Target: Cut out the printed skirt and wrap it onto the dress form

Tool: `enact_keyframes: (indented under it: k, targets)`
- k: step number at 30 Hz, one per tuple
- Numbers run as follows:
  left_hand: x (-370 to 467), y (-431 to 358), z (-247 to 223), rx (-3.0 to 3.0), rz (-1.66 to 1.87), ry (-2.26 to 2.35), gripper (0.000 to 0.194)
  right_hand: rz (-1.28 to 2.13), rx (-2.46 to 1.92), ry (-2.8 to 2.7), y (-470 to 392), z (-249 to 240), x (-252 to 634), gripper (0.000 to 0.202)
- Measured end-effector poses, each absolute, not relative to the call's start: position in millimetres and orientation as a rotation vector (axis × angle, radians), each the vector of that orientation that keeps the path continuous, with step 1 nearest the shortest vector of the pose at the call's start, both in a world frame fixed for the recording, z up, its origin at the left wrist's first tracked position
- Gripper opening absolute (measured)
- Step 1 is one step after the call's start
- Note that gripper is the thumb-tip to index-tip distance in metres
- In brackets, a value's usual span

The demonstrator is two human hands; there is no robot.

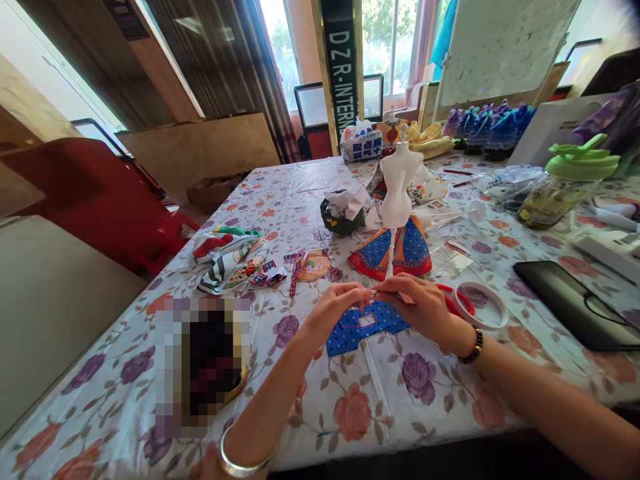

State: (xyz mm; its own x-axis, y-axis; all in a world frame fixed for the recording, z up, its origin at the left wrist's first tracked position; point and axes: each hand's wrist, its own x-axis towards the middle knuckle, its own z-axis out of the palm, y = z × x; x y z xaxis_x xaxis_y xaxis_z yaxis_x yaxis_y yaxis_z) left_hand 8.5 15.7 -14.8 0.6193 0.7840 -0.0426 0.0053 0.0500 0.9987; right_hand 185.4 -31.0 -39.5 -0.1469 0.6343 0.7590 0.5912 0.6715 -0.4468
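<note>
My left hand [343, 301] and my right hand [417, 300] meet fingertip to fingertip in a pinch. Whatever is between the fingers is too small to make out. Below them lies a flat piece of blue dotted cloth [345, 339] with a small whitish rectangle on it, partly hidden by the hands. Just beyond stands a white miniature dress form [401, 170] on a thin stem, upright. Behind that stem a blue and orange doll-sized skirt [415, 250] is spread on the table. A small orange patterned garment piece [314, 265] lies to the left of it.
Right of my hands are white and red rings [500, 313] and a black case [570, 303]. A green-lidded jar [560, 187] stands farther right. Beyond the hands is a dark basket [340, 220] of scraps. At left lie folded fabrics [233, 257] and a blurred-out object [210, 367].
</note>
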Motion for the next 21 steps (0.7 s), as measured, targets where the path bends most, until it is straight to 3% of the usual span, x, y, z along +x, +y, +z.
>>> enact_keyframes:
  k: [5, 12, 16, 21]
  targets:
    - [10.2, 16.3, -15.4, 1.451, 0.672, 0.731, 0.024, 0.138, -1.055, -1.816, -28.4, -36.8, 183.3, 0.015]
    - [13.4, 10.7, -9.3, 1.429, 0.728, 0.694, 0.022, 0.813, -1.228, -1.488, -21.9, -27.7, 179.9, 0.025]
    - [14.1, 8.5, -8.9, 1.434, 0.686, 0.654, 0.024, 1.011, -1.163, -1.424, -19.1, -25.1, 183.7, 0.034]
    - [13.3, 10.1, -13.4, 1.434, 0.615, 0.601, 0.030, 1.107, -1.124, -1.333, -21.0, -19.6, 184.1, 0.031]
